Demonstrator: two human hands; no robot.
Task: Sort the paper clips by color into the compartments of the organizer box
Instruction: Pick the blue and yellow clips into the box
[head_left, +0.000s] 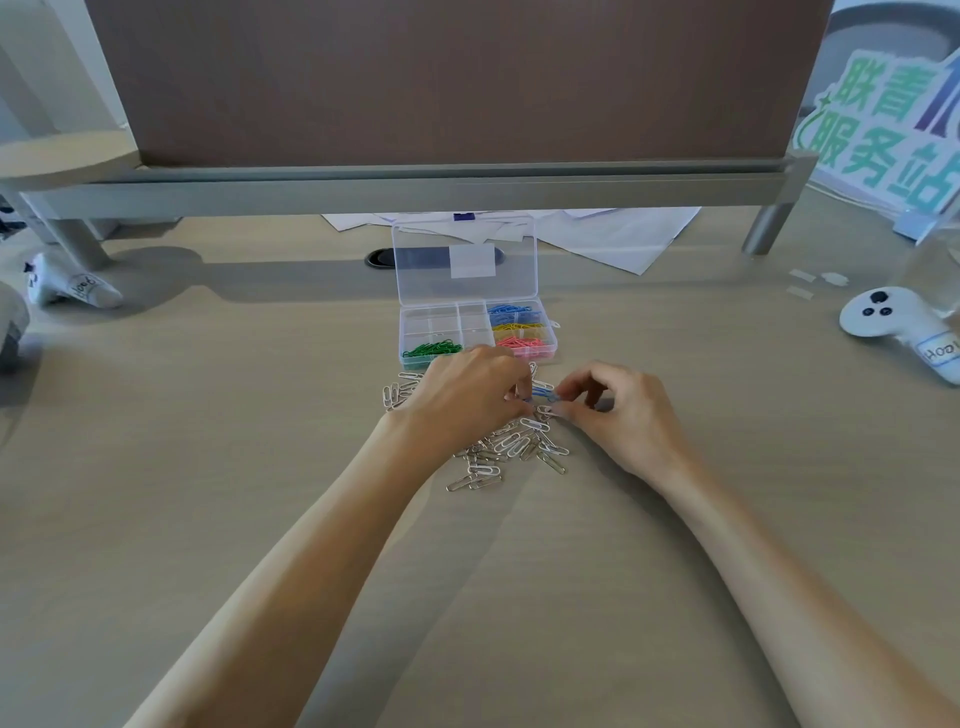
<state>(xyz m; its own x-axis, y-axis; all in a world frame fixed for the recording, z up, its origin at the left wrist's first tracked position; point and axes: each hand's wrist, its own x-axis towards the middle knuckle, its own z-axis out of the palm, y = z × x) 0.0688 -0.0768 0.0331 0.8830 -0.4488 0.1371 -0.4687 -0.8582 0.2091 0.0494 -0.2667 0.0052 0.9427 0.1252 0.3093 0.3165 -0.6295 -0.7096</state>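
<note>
near the clear plastic organizer box (436, 319), my left hand (467, 397) and right hand (618, 410) pinched blue wire paper clips (544, 395), probably untangling them.

It was an office: a pale surface (208, 467) ran under a brown partition panel (457, 78), with a cable hole (382, 258), loose white papers (623, 234) and a green-lettered sign (883, 135).
</note>
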